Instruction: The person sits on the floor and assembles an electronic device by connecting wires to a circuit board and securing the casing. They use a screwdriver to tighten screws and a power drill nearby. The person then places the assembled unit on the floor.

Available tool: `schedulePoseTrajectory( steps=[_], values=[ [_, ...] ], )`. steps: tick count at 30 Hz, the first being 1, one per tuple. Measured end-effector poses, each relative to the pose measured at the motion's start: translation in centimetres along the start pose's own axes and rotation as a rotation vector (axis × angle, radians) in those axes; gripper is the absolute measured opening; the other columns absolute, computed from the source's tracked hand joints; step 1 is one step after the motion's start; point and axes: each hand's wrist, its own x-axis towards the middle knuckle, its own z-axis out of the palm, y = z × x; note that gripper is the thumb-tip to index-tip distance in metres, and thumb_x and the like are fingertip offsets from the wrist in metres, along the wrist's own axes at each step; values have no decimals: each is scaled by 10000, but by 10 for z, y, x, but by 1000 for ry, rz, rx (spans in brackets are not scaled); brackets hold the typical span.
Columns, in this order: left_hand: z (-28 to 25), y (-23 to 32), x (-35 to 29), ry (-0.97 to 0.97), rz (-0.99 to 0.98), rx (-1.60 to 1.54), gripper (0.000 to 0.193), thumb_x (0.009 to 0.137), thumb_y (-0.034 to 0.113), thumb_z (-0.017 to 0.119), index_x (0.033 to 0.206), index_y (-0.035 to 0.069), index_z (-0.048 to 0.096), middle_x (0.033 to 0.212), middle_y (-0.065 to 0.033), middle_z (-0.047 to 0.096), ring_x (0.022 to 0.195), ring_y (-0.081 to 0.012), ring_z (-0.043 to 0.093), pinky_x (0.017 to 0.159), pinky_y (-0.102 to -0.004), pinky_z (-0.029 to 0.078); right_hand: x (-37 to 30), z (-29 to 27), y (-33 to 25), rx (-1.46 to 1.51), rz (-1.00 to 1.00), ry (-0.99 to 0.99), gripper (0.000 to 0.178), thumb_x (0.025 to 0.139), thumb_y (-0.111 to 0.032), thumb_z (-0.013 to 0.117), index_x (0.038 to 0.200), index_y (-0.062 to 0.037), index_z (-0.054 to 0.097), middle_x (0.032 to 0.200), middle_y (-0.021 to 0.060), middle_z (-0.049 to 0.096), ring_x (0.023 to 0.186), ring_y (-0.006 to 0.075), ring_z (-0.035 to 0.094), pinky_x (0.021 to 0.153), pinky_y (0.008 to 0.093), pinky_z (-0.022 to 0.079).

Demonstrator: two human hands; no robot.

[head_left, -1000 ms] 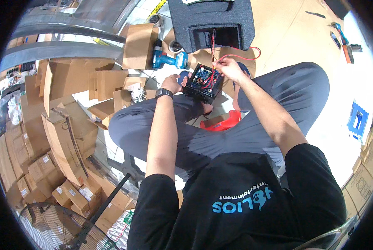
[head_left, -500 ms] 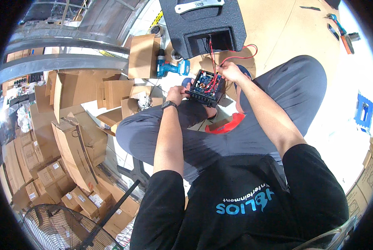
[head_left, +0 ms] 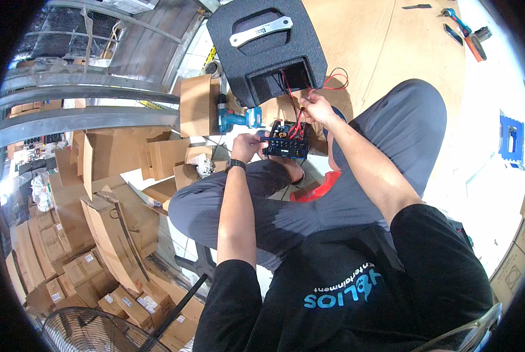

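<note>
An amplifier module (head_left: pixel 285 148) with a black front panel of knobs and an exposed circuit board is held tilted between my legs. My left hand (head_left: pixel 248 146) grips its left edge, fingers closed. Just above its right side, my right hand (head_left: pixel 319 109) pinches red and black wires (head_left: pixel 297 119). Those wires run from the board up into the rectangular opening (head_left: pixel 279 80) of a black speaker cabinet (head_left: pixel 266 50), which has a silver handle (head_left: pixel 261 31). A loop of red wire (head_left: pixel 336 80) sticks out to the right of my right hand.
A blue cordless drill (head_left: pixel 234 120) lies left of the cabinet beside an open cardboard box (head_left: pixel 196 105). Red plastic (head_left: pixel 316 189) sits between my legs. Cardboard boxes (head_left: pixel 107 234) and a fan (head_left: pixel 92 331) fill the left side. Hand tools (head_left: pixel 472 44) lie at the far right.
The amplifier module has tipped so that its front panel now faces me more. My view has shifted, and the cabinet appears lower and further left. Both hands keep their holds.
</note>
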Motion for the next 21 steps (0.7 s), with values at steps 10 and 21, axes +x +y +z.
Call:
schedulePoseTrajectory(
  steps=[10,21],
  values=[
    [0,16,4,-41,-140,-162,318,725,134,942,922,-25,750,837,-118,774,730,-155,732,664,-305,588,-6,-14,-5,-35,107,118,383,961,-396,675,1124,-50,669,782,68,700,655,149,659,525,329,515],
    [-2,20,18,-25,-83,-146,347,750,133,937,941,-53,715,842,-120,758,719,-144,716,611,-277,583,-10,-41,23,-776,132,-156,471,902,-451,687,1039,-8,767,1063,175,751,922,333,736,776,460,588]
  ],
)
